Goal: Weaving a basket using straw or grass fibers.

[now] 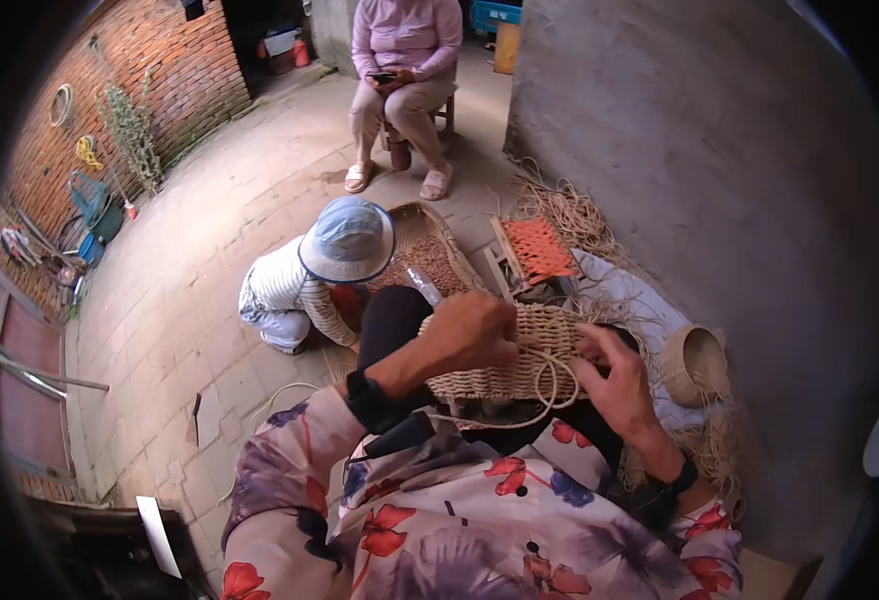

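The pale woven basket (480, 382) is sitting in your lap, over your dark trousers, with its near wall facing you. Your left hand (468, 333) is bending over the basket's top on the left, its fingers curling inward; you are hiding their tips, so I cannot tell whether they are clamping a strand. Your right hand (617, 382) is resting at the basket's right end, forefinger and thumb standing apart, the forefinger touching the weave. A thin pale cord (557, 388) is looping in front of the near wall beside that thumb and trailing off to the left below the basket. Dark bands are circling both your wrists, and your flowered top (520, 520) is filling the lower view. To the right, a smaller woven basket (676, 367) is lying tipped on a white sheet (625, 290) among loose strands. Beyond your lap, a frame with orange webbing (540, 250) is leaning near a heap of straw-coloured strands (572, 215) by the grey wall (710, 150). To the left of that, a tray (457, 243) is holding small reddish-brown pieces (418, 262), and a person in a bucket hat (285, 285) is crouching beside it. Farther back, a person in a pink shirt (407, 40) is sitting with a dark device (384, 78) in hand.
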Demonstrator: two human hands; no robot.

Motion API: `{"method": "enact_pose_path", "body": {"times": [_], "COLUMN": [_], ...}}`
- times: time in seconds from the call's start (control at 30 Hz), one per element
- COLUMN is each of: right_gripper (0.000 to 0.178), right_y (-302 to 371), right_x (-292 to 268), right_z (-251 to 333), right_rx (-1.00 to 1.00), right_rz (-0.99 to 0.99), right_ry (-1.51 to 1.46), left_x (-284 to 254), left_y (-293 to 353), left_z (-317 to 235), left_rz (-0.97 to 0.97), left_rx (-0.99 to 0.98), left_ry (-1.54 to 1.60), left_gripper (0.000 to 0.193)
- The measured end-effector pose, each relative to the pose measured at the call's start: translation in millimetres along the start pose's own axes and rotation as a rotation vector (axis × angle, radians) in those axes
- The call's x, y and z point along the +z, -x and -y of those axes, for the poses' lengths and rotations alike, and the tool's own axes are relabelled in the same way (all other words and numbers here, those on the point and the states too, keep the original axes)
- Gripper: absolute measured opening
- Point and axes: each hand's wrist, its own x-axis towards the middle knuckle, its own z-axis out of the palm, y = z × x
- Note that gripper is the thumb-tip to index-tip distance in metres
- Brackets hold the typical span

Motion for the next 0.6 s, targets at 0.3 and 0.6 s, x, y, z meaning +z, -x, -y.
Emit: {"method": "enact_pose_path", "body": {"times": [0.3, 0.6], "right_gripper": [0.023, 0.016], "right_y": [-55.4, -42.0], "right_x": [12.8, 27.1], "right_z": [49.2, 64.6], "right_rx": [-0.063, -0.391], "right_rz": [0.082, 0.057], "right_ry": [-0.558, -0.356], "left_x": [-73.7, -56.7], "left_y": [31.1, 54.7], "left_z": [-24.3, -16.5], "left_rz": [-0.013, -0.218], "left_rx": [0.061, 0.173], "left_ry": [1.062, 1.316], "left_gripper": [0.014, 0.017]}}
